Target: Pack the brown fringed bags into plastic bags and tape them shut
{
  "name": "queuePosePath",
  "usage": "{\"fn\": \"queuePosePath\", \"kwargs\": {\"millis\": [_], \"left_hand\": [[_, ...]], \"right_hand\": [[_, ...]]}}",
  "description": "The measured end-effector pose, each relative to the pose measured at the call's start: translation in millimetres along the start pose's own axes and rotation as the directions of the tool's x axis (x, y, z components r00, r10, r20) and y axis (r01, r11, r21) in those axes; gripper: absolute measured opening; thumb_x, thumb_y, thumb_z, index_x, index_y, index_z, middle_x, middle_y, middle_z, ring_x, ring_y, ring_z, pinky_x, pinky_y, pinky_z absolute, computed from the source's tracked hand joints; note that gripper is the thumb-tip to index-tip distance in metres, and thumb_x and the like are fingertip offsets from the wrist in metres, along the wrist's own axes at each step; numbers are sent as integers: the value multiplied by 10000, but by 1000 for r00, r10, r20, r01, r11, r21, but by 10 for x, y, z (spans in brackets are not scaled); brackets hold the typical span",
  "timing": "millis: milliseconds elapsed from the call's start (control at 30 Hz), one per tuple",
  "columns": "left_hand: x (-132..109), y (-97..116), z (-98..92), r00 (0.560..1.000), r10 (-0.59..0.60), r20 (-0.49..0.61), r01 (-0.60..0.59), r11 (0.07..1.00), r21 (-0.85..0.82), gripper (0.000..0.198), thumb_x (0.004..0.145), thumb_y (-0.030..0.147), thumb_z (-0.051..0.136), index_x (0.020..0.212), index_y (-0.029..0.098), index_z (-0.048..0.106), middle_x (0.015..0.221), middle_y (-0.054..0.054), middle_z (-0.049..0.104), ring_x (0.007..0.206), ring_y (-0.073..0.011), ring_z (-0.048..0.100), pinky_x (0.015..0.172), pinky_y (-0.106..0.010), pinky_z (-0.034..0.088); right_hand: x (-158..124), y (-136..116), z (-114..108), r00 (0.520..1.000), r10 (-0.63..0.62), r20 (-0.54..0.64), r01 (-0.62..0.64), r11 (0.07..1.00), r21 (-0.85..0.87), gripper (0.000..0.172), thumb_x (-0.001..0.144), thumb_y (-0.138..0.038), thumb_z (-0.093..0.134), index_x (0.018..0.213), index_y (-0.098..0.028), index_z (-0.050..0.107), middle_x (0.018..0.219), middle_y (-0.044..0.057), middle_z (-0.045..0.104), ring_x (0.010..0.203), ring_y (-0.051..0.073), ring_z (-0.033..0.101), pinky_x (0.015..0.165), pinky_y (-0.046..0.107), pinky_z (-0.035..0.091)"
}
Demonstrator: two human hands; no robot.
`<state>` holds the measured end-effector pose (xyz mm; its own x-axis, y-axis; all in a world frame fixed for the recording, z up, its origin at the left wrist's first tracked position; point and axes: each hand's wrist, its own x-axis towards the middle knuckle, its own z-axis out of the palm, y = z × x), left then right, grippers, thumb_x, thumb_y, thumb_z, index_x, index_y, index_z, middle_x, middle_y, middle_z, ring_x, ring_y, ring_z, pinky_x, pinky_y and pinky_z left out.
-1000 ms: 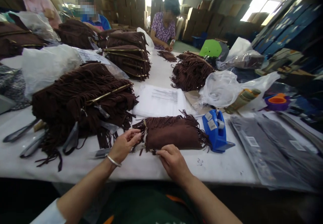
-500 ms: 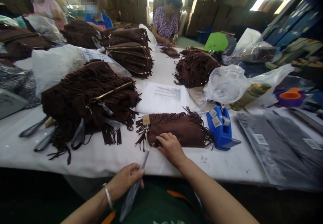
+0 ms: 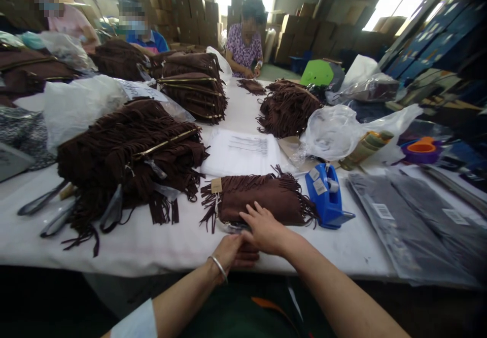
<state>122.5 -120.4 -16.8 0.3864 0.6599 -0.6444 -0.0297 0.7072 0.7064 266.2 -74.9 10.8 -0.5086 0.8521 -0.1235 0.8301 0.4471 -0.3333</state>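
A brown fringed pouch point(image 3: 262, 198) lies flat on the table in front of me, a tan tag point(image 3: 216, 184) at its left end. My right hand point(image 3: 264, 229) rests on the pouch's near edge with fingers spread. Just below, my left hand point(image 3: 233, 251) is closed around the plastic-wrapped wrist strap point(image 3: 230, 227), which runs along the pouch's near edge. Part of the strap and the left fingertips are hidden where the hands overlap. A blue tape dispenser point(image 3: 325, 196) stands against the pouch's right end.
To the left is a heap of brown fringed pouches point(image 3: 129, 150). Behind my pouch sits a stack of white plastic bags point(image 3: 239, 153). Grey packaged goods point(image 3: 403, 221) lie at right. Across the white table point(image 3: 171, 249), a person point(image 3: 245, 48) handles a fringed piece.
My left hand has moved up and right to the pouch's near edge, bringing the strap from hanging toward me to along that edge. My right hand has slid slightly toward me.
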Motion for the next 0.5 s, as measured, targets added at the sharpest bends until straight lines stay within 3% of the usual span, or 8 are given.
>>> {"fn": "queuePosePath", "kwargs": {"millis": [100, 167, 267, 367, 500], "left_hand": [[-140, 73, -222, 997, 52, -63, -37, 977, 209, 359, 765, 528, 540, 794, 176, 601, 615, -36, 665, 527, -201, 640, 489, -282, 466], [-235, 188, -448, 974, 157, -162, -93, 934, 344, 325, 757, 507, 564, 762, 184, 595, 524, 12, 594, 441, -156, 549, 459, -250, 389], [-246, 392, -742, 894, 347, -283, -173, 850, 497, 269, 766, 476, 595, 716, 212, 586, 495, 56, 516, 490, -125, 491, 540, -235, 334], [-88, 543, -852, 850, 422, -316, -188, 802, 566, 248, 719, 441, 664, 665, 213, 581, 464, 60, 495, 490, -128, 468, 551, -244, 297], [105, 701, -895, 859, 401, -319, -189, 826, 531, 234, 673, 364, 680, 594, 194, 540, 428, 52, 480, 413, -108, 422, 469, -235, 258]], "right_hand": [[-71, -120, 179, 999, -3, -54, -1, 998, -70, 765, 714, -261, 626, 1418, -125, 357, 1488, 186, 267, 1372, 390, 198, 1074, 571, 222], [-115, -117, 317, 989, -41, -145, 27, 995, -92, 781, 706, -165, 575, 1440, -147, 310, 1514, 134, 229, 1394, 327, 168, 1111, 512, 192], [-156, -57, 456, 965, -56, -256, 30, 994, -105, 735, 737, -87, 475, 1446, -157, 296, 1510, 90, 267, 1403, 265, 164, 1129, 463, 189], [-166, -6, 491, 952, -65, -299, 35, 994, -105, 721, 743, -67, 450, 1443, -150, 302, 1501, 88, 292, 1396, 263, 184, 1121, 466, 209], [-131, 41, 453, 956, -90, -281, 60, 992, -113, 684, 768, -42, 454, 1428, -179, 337, 1466, 58, 371, 1329, 249, 311, 1067, 431, 292]]}}
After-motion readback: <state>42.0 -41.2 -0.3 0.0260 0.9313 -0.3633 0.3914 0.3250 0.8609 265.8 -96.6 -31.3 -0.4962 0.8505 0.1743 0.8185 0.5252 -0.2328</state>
